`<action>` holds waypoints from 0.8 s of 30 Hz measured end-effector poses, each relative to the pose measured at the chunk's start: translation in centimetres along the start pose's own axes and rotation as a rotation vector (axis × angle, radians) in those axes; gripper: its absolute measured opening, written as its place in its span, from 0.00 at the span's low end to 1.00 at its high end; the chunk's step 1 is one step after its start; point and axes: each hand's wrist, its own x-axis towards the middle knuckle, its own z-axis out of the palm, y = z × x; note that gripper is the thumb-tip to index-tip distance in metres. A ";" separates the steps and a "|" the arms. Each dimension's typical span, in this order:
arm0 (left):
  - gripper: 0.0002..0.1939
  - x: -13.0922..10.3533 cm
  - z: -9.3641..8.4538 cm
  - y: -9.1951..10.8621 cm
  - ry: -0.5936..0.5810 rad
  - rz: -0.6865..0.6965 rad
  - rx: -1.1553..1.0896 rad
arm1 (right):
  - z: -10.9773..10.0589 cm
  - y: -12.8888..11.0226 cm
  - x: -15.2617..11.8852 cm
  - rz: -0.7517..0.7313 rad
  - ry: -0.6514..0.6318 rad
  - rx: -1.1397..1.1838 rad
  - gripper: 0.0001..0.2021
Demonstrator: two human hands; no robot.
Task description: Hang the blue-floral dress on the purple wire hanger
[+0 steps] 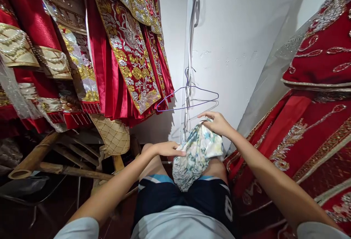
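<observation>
A crumpled floral garment, white with green, blue and yellow print, hangs in front of my thighs; its exact kind cannot be made out. My right hand grips its upper edge, fingers curled over the cloth. At the garment's left edge, my left hand pinches the fabric, with some fingertips hidden behind it. Just beyond both hands, a thin purple wire hanger hangs by its hook with nothing on it, apart from the garment.
Red embroidered robes with gold and silver trim hang at the left. A beaded red dress fills the right side. Bamboo furniture stands low at the left. A white wall with a vertical strip lies ahead.
</observation>
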 end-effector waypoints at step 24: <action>0.18 0.2 -12.1 3.8 0.723 -0.291 0.619 | -0.2 4.3 4.3 -0.028 0.069 -0.116 0.06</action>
